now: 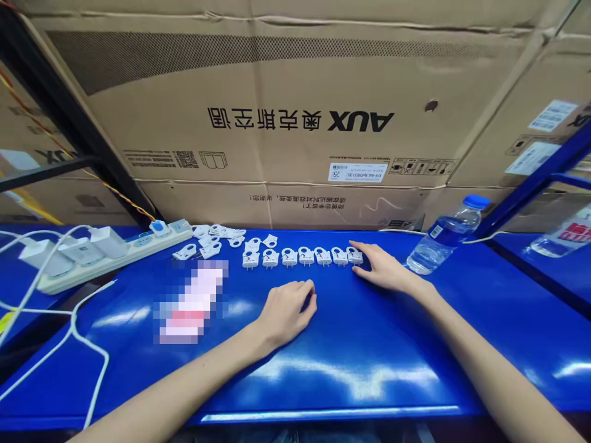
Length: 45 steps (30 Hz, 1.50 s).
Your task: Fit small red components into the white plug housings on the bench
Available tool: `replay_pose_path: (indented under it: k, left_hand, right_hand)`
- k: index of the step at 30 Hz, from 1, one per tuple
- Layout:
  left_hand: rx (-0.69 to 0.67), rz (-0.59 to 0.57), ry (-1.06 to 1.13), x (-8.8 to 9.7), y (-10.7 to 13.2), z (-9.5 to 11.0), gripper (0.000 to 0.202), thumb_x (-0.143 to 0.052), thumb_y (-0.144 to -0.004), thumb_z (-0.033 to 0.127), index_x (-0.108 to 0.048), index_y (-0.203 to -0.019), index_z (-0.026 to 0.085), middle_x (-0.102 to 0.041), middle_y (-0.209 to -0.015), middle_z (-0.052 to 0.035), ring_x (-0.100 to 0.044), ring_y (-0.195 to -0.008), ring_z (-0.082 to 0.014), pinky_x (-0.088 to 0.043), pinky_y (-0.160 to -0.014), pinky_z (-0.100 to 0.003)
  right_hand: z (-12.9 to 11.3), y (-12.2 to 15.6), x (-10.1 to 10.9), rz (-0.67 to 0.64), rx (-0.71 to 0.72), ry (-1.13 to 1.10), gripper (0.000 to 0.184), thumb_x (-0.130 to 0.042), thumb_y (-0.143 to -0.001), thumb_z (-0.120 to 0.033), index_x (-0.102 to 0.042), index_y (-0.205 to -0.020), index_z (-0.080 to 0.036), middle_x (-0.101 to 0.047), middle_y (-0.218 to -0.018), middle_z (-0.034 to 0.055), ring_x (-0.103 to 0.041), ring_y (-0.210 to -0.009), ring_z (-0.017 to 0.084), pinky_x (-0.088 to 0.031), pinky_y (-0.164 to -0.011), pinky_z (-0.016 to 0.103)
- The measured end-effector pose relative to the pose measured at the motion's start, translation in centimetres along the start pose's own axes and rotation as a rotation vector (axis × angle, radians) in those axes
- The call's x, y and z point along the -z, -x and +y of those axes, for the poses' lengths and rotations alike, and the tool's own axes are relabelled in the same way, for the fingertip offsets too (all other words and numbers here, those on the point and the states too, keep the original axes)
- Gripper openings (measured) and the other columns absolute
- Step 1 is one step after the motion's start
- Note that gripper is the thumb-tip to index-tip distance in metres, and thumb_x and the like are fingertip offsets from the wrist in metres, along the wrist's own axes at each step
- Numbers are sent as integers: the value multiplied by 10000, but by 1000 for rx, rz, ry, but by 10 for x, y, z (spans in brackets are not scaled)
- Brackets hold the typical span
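Observation:
Several small white plug parts (300, 256) stand in a row across the blue table (351, 357), with a loose heap of more white plug parts (215, 237) to their left. My right hand (381, 266) lies flat on the table, its fingertips touching the rightmost plug (354, 255) of the row. My left hand (289, 311) rests on the table just in front of the row with its fingers curled under; nothing shows in it.
A white power strip (115, 252) with chargers and white cables lies at the far left. A clear water bottle (444, 239) lies on its side right of my right hand. Cardboard boxes (295, 117) wall off the back. A blurred-out flat object (194, 301) lies left of centre.

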<state>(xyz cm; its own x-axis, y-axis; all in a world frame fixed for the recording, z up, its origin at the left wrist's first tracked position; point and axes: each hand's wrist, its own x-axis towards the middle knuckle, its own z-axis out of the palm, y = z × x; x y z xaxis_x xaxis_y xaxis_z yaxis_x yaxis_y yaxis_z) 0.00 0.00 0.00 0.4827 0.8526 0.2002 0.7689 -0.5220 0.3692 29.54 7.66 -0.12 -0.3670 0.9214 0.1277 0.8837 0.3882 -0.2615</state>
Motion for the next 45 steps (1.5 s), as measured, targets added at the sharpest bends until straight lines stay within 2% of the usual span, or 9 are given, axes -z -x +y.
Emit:
replay_pose_path:
  k: [4,8,11,16,21,29,36,40,45]
  left_hand:
    - [31,32,104,-1,1,-4,162,-465,-991,229,-604,-908,221,-606,-713,30,-570,-639,-147,-362,-615,-280]
    - [95,75,267,-1,1,-5,133,-485,-990,266,-612,-987,227,-583,-721,44,-535,-631,-138,-390,-632,-276]
    - [169,135,448,1,0,-5,162,-496,-1001,323,-603,-1073,225,-600,-750,41,-547,-641,-135,-422,-639,-269]
    - [285,237,631,4,-3,-7,271,-506,-1011,429,-599,-1130,204,-635,-837,5,-586,-688,-145,-438,-598,-262]
    - [257,257,633,5,-3,-5,229,-553,-984,409,-640,-947,200,-616,-777,9,-559,-679,-136,-443,-608,-245]
    - [236,209,649,8,-4,-2,229,-565,-955,373,-643,-842,190,-579,-722,16,-514,-656,-124,-399,-583,-236]
    - [234,237,643,8,-3,-2,200,-566,-920,340,-616,-797,191,-566,-703,22,-500,-631,-116,-394,-579,-236]
    - [238,221,629,6,-2,-3,196,-546,-932,335,-601,-803,199,-558,-712,23,-489,-630,-119,-392,-586,-248]
    - [157,162,388,2,0,-8,195,-518,-956,302,-616,-815,210,-530,-700,32,-475,-637,-127,-371,-625,-268]
  right_hand:
    - [-1,5,2,45,2,41,702,-632,-931,-358,-461,-1581,-156,-599,-1515,157,-575,-1366,346,-488,-1128,491]
    - [-16,5,9,199,-6,56,702,-592,-928,-333,-443,-1591,-158,-604,-1494,162,-562,-1375,351,-483,-1136,508]
    - [-41,9,7,317,85,0,698,-575,-941,-314,-422,-1601,-147,-583,-1522,163,-545,-1400,333,-468,-1167,506]
    - [-91,24,-8,336,307,-69,678,-548,-964,-245,-393,-1623,-191,-583,-1541,123,-567,-1375,296,-491,-1152,501]
    - [-109,34,-20,338,400,-135,636,-570,-985,-234,-423,-1599,-164,-631,-1479,141,-587,-1345,269,-527,-1117,457]
    - [-105,33,-17,243,387,-174,578,-579,-1033,-335,-461,-1586,-215,-641,-1479,117,-596,-1347,275,-535,-1116,481]
    - [-101,30,-20,282,412,-131,508,-585,-1045,-350,-534,-1516,-164,-642,-1480,130,-615,-1317,269,-534,-1109,453]
    - [-78,19,-13,347,320,-102,548,-601,-1026,-350,-495,-1548,-224,-633,-1489,114,-612,-1317,313,-530,-1100,534]
    - [-31,6,4,379,106,-34,581,-652,-932,-311,-540,-1494,-218,-647,-1451,123,-587,-1322,355,-514,-1105,556]
